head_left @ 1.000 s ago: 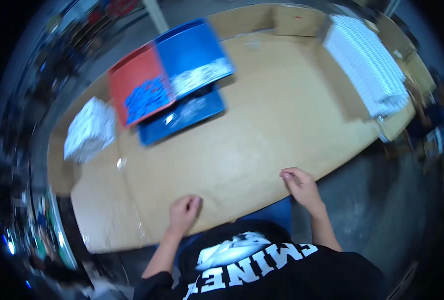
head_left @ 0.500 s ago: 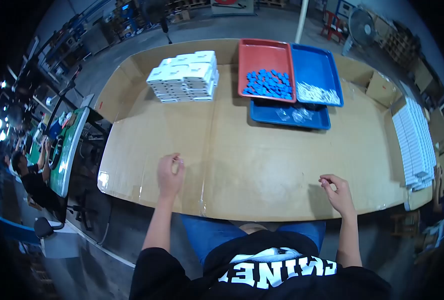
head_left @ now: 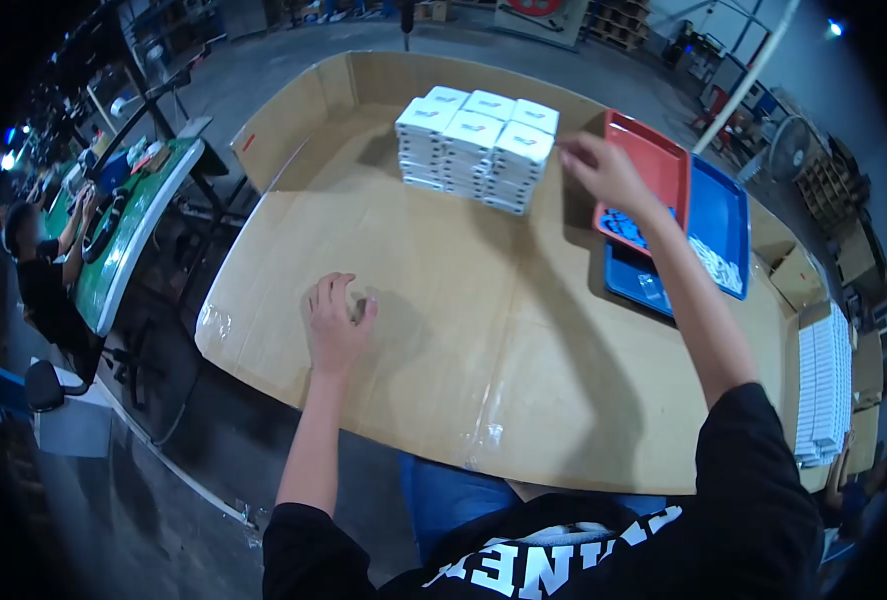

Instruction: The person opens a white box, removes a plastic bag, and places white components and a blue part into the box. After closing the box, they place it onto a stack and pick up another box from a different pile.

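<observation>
Right hand point(head_left: 604, 172): stretched out just beside the stack of white boxes point(head_left: 479, 148), fingers loosely spread, grasping nothing. Left hand point(head_left: 336, 325): flat on the cardboard-covered surface point(head_left: 484, 330), fingers released. White boxes: far middle of the surface. Red tray point(head_left: 654, 165) of blue parts beside them on the right, blue tray point(head_left: 722, 220) alongside. Seated person point(head_left: 39, 275) at a green bench, far left.

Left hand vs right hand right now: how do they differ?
The left hand lies flat on the cardboard tabletop, near its front edge; the right hand is stretched far out, beside the stack of white boxes. Left fingers are spread; right fingers are pinched. Both look empty.
</observation>
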`<state>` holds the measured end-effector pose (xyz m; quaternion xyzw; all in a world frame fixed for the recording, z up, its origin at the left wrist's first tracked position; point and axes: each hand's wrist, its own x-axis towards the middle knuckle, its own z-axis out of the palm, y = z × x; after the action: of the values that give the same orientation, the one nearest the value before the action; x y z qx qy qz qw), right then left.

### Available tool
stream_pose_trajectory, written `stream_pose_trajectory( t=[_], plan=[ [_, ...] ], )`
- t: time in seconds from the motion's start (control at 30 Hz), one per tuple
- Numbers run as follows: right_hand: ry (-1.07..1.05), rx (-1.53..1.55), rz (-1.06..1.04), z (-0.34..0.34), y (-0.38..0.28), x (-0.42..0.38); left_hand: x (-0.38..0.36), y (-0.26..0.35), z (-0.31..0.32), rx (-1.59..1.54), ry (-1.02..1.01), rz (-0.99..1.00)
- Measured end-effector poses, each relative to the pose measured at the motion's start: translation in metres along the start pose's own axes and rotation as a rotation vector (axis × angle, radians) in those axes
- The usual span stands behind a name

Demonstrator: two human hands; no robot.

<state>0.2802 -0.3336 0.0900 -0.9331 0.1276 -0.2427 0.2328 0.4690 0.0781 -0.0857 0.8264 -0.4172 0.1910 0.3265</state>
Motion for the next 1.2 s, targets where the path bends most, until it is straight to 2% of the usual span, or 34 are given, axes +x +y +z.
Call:
stream_pose_trajectory(
  t=[0.07, 0.17, 0.23, 0.27, 0.33, 0.53, 0.77, 0.83, 0.93, 1.17, 1.2],
  plan=[
    [-0.022, -0.251, 0.035, 0.018, 0.018, 0.071, 0.001, 0.001, -0.001, -0.005, -0.022, -0.031],
    [0.028, -0.153, -0.036, 0.052, 0.060, 0.149, 0.003, 0.001, 0.001, -0.012, -0.033, -0.049],
    [-0.025, -0.330, 0.083, 0.065, 0.079, 0.186, 0.004, -0.002, 0.002, -0.002, -0.033, -0.045],
    [-0.023, -0.321, 0.084, 0.067, 0.086, 0.201, 0.003, -0.003, 0.004, -0.013, -0.048, -0.059],
    [-0.386, -0.373, 0.162, 0.060, 0.088, 0.223, 0.007, -0.003, 0.005, -0.024, -0.063, -0.066],
    [-0.499, -0.320, 0.172, 0.054, 0.097, 0.239, 0.009, -0.003, 0.005, 0.005, -0.091, -0.080],
    [-0.392, -0.141, 0.215, 0.064, 0.124, 0.247, 0.009, -0.001, 0.008, -0.006, -0.127, -0.109],
    [-0.394, -0.227, 0.309, 0.062, 0.098, 0.243, 0.011, -0.001, 0.008, 0.000, -0.123, -0.105],
    [-0.389, -0.249, 0.220, 0.065, 0.102, 0.241, 0.011, 0.000, 0.008, -0.013, -0.120, -0.102],
    [-0.340, -0.126, 0.255, 0.061, 0.122, 0.244, 0.010, -0.001, 0.009, 0.014, -0.116, -0.082],
    [-0.325, -0.019, 0.244, 0.058, 0.129, 0.247, 0.010, -0.001, 0.010, 0.016, -0.113, -0.076]
  ],
)
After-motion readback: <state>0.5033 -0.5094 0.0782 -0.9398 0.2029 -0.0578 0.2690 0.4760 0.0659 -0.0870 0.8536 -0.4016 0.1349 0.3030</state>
